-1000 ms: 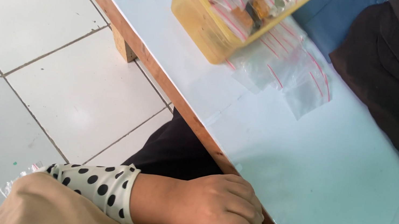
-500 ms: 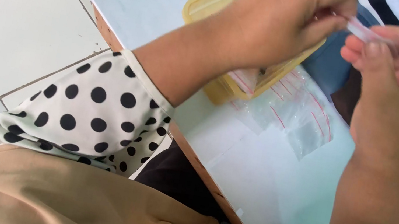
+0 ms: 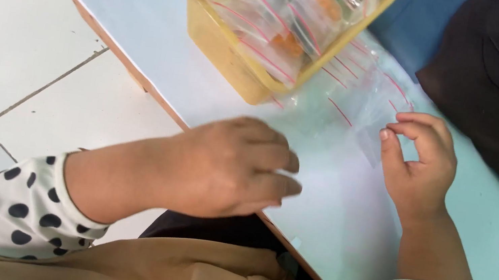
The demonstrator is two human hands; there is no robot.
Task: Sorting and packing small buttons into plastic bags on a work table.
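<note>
From my feed, the right hand [image 3: 419, 166] was pinching one small clear zip bag [image 3: 373, 138] off the loose pile [image 3: 353, 97] on the pale table [image 3: 147, 19]. Left hand [image 3: 234, 168] hovered loosely curled, empty. Yellow tub [image 3: 237, 56] already held several filled bags, plenty of empties left.
</note>
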